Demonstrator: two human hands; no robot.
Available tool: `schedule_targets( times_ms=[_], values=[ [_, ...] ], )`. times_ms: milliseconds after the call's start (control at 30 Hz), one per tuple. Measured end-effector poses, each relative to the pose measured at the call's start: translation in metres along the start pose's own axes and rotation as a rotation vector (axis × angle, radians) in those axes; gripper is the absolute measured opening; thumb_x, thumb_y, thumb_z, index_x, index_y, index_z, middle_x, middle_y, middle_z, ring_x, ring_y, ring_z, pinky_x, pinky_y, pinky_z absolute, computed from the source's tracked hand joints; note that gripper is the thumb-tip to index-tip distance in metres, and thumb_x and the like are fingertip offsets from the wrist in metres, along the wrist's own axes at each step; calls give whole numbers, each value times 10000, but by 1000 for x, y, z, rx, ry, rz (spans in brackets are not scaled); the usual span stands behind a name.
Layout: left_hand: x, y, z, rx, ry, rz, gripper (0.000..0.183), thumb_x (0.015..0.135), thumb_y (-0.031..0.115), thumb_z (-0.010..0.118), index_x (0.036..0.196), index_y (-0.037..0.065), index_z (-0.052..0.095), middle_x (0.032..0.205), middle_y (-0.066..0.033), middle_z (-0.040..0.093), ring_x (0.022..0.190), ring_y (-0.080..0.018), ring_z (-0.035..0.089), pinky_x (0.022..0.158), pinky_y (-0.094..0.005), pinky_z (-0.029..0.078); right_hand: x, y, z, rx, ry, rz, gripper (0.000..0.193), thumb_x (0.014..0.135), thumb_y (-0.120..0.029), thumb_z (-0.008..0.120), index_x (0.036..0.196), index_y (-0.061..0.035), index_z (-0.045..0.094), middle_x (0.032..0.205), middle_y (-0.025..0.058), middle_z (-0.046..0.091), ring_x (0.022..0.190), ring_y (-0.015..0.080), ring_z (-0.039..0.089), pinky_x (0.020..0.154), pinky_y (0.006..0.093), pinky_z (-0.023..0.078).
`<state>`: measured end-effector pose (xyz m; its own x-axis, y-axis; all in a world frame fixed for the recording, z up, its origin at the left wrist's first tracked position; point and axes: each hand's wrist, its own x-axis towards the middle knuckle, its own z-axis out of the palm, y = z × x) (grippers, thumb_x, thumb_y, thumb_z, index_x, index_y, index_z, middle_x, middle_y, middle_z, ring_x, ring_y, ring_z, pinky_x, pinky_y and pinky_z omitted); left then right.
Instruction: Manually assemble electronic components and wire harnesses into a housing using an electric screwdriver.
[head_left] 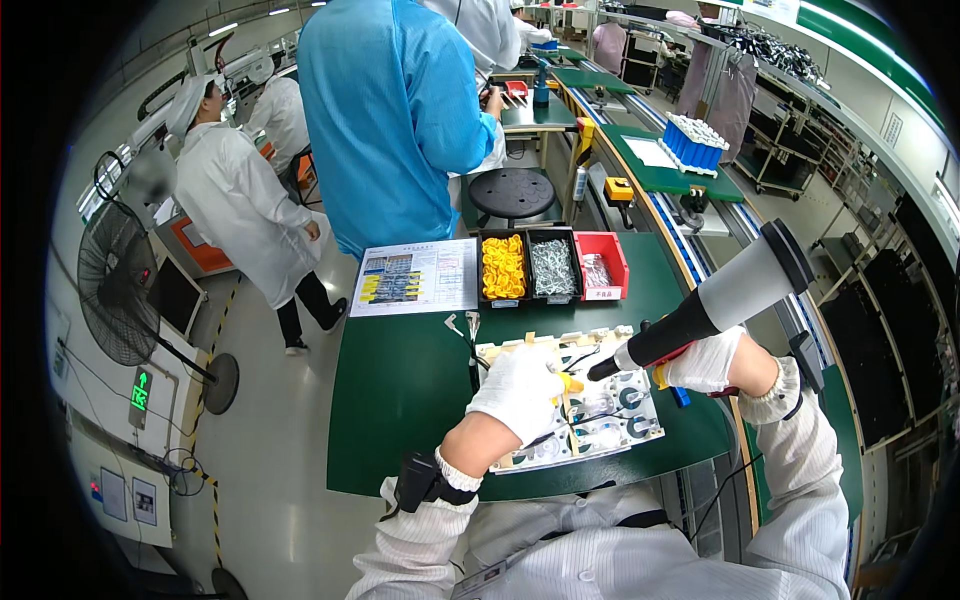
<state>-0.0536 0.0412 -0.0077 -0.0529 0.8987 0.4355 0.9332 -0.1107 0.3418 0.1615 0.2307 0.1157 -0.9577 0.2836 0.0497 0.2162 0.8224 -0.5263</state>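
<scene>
While you lean over the counter (400, 390):
Left hand (518, 392): pinches a yellow part (569, 383) on the tray (600, 420).
Right hand (706, 362): clamped on the screwdriver (715, 300), at 3 o'clock.

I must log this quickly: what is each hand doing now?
Left hand: pressed down on the assembly board, a small yellow part at its fingertips.
Right hand: closed around the electric screwdriver.

A white instruction sheet (415, 277) with coloured pictures lies beside a red bin's (602, 263) apparently white label (602, 294).
</scene>
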Motion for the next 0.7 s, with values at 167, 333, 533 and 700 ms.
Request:
schedule_targets(
  times_ms=[167,333,533,700],
  values=[
    [3,-1,-6,0,-53,-43,129,827,126,714,859,12,766,872,-202,710,825,-392,701,758,-460,570,7,-1,3,27,138,-176,222,729,-100,796,951,-95,801,789,102,745,694,264,690,642,365,551],
    [-1,0,-1,65,-29,-19,150,836,151,708,873,20,772,909,-200,707,855,-395,699,787,-472,571,11,-2,1,-169,3,-92,163,744,-177,784,903,-137,793,741,98,707,670,300,664,617,400,533],
    [-7,5,5,-221,-22,-325,172,814,99,732,938,-18,753,976,-213,715,906,-402,702,830,-445,570,27,3,17,-168,-59,-183,137,752,-203,749,872,-151,790,763,103,719,706,335,670,647,418,543],
    [-13,-10,11,-31,21,-25,191,795,89,750,955,-11,776,983,-189,726,921,-387,700,835,-447,565,45,-23,10,-322,-127,-227,211,767,-216,742,956,-131,782,822,131,738,787,351,698,710,415,571]
  ],
)
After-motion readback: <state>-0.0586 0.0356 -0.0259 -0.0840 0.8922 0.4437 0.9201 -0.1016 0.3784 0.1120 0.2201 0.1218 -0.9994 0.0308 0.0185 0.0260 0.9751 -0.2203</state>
